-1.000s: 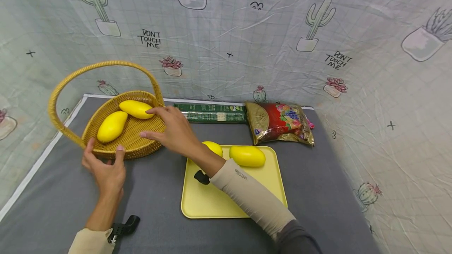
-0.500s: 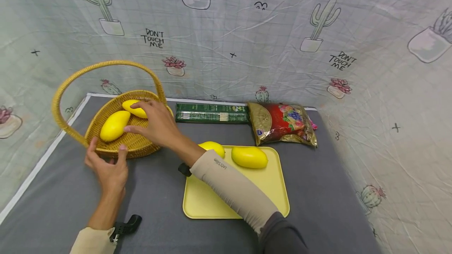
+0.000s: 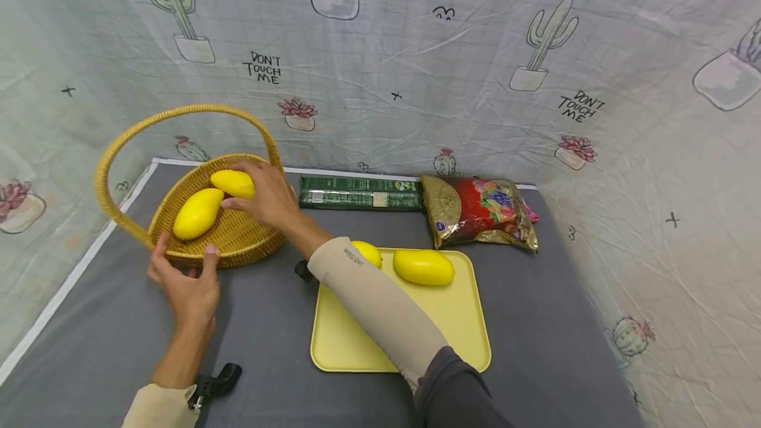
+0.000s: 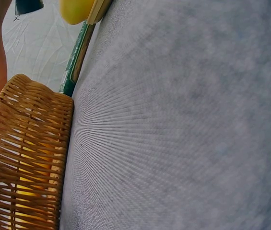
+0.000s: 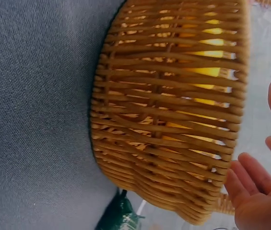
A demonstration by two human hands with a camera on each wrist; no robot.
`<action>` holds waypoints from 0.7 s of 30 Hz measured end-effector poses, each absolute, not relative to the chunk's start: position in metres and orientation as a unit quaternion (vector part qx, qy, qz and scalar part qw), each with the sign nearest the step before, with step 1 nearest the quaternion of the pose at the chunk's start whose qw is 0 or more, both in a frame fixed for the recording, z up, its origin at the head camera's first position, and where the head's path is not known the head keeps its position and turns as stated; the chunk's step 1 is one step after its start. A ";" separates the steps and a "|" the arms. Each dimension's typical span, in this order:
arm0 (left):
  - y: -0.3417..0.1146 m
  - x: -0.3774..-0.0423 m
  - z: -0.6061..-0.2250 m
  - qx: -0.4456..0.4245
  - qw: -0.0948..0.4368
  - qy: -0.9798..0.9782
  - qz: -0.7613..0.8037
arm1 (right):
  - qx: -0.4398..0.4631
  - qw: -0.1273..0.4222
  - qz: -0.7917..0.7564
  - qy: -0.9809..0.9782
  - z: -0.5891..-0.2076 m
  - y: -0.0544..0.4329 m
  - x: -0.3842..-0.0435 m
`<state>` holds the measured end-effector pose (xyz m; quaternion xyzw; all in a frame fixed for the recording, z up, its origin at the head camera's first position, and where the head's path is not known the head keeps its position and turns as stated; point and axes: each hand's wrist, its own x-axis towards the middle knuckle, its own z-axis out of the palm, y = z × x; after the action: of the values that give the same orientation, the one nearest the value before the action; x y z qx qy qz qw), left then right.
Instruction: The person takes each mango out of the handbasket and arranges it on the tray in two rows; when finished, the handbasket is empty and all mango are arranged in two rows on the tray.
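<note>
Two yellow mangoes lie in a wicker basket with a tall arched handle. My right hand reaches over its right side and grips the rear mango, fingers on the far side and thumb on the near side. The other mango lies to the left of that thumb. At the basket's near rim, my left hand holds the edge with spread thumb and fingers. The right wrist view shows my right hand above the rim; the weave partly hides the mangoes.
A pale yellow tray bears a mango and another mango, partly hidden by my right arm. Along the back lie a flat green packet and a red-and-gold bag. Behind hangs a cactus-print cloth.
My right hand has moved left over the rear mango, and its fingers and thumb have drawn closer round it. My left hand stays at the basket rim. The head view has shifted slightly.
</note>
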<state>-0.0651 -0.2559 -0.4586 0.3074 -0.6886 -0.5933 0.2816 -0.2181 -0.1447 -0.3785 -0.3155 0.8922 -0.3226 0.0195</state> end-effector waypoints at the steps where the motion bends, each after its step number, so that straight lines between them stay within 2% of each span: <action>1: -0.256 -0.065 -0.459 0.307 0.282 -0.688 -0.594 | -0.317 0.023 -0.324 0.891 -0.380 -0.146 -0.220; 21: -0.256 -0.065 -0.460 0.314 0.282 -0.689 -0.589 | -0.321 0.064 -0.257 0.909 -0.401 -0.164 -0.236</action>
<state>-0.0651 -0.2561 -0.4596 0.3136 -0.6894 -0.5887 0.2825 -0.2359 -0.1638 -0.4009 -0.3215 0.9090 -0.2574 0.0641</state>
